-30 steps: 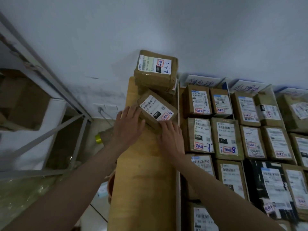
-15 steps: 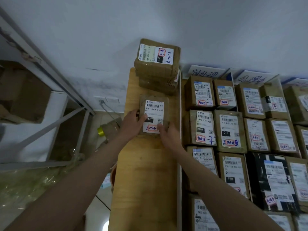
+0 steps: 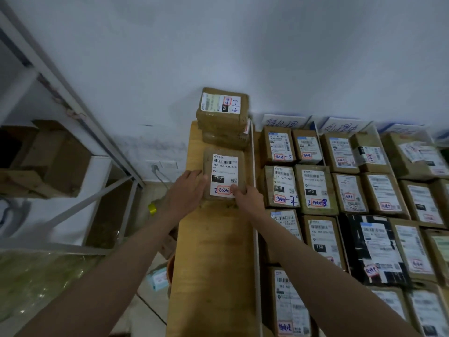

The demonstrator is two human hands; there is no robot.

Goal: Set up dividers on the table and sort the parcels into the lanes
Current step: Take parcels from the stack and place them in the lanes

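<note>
A brown parcel (image 3: 224,164) with a white label lies flat in the leftmost lane of the wooden table (image 3: 213,263). My left hand (image 3: 188,188) grips its left edge and my right hand (image 3: 247,198) holds its near right corner. Just behind it a stack of brown parcels (image 3: 223,117) stands against the wall. A thin white divider (image 3: 255,215) runs along the right of this lane. To its right, several labelled parcels (image 3: 315,188) fill the other lanes in rows.
Paper lane signs (image 3: 284,121) lean on the wall behind the rows. A metal shelf frame (image 3: 80,147) with a cardboard box (image 3: 48,159) stands at the left. A yellow tape roll (image 3: 152,208) and an orange bucket (image 3: 171,266) sit on the floor beside the table.
The parcel was turned from a slanted position to lie square in the lane, label upright, and both hands have shifted to its near edge.
</note>
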